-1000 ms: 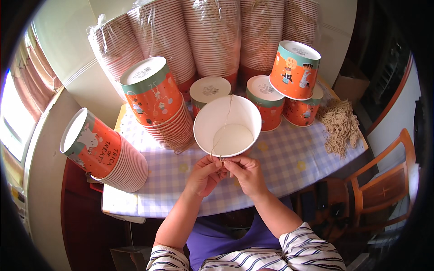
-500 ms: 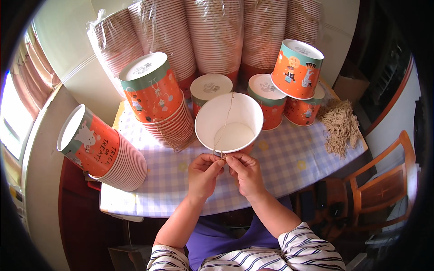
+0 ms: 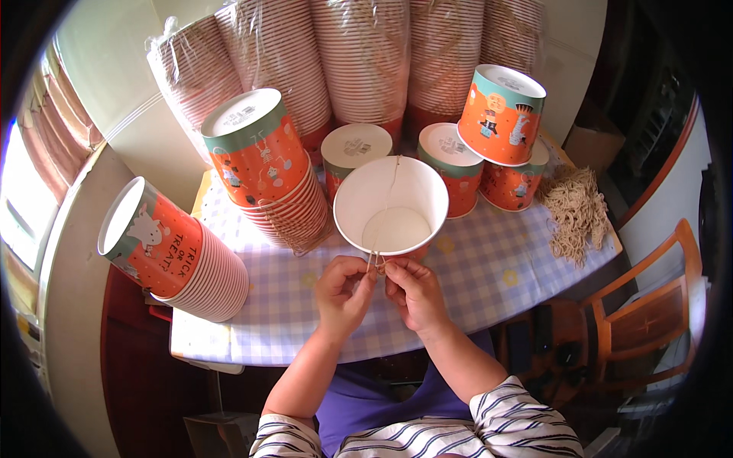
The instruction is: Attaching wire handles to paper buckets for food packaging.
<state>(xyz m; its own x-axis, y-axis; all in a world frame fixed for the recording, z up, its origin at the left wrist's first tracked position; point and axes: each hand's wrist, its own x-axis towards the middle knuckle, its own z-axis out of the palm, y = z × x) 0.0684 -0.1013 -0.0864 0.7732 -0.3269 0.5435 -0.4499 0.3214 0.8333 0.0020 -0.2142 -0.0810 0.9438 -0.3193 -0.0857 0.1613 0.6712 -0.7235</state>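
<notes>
An open paper bucket (image 3: pixel 391 198), white inside and orange outside, stands in front of me on the table. A thin tan cord (image 3: pixel 391 191) runs from its far rim across the mouth to the near rim. At that near rim my left hand (image 3: pixel 342 296) pinches the cord between thumb and forefinger. Close beside it, my right hand (image 3: pixel 413 290) pinches the cord too, fingertips almost meeting the left ones. Whether the cord is knotted there is too small to tell.
Nested bucket stacks stand at left (image 3: pixel 175 252) and back left (image 3: pixel 263 168); cords hang on the latter. Upturned buckets (image 3: pixel 450 172) stand behind, one balanced on others (image 3: pixel 502 114). A cord pile (image 3: pixel 573 214) lies right on the checked tablecloth (image 3: pixel 489 267). Plastic-wrapped stacks (image 3: pixel 363 61) line the back.
The open bucket has shifted slightly to the right. My fingertips have drawn a little apart, still pinching the cord.
</notes>
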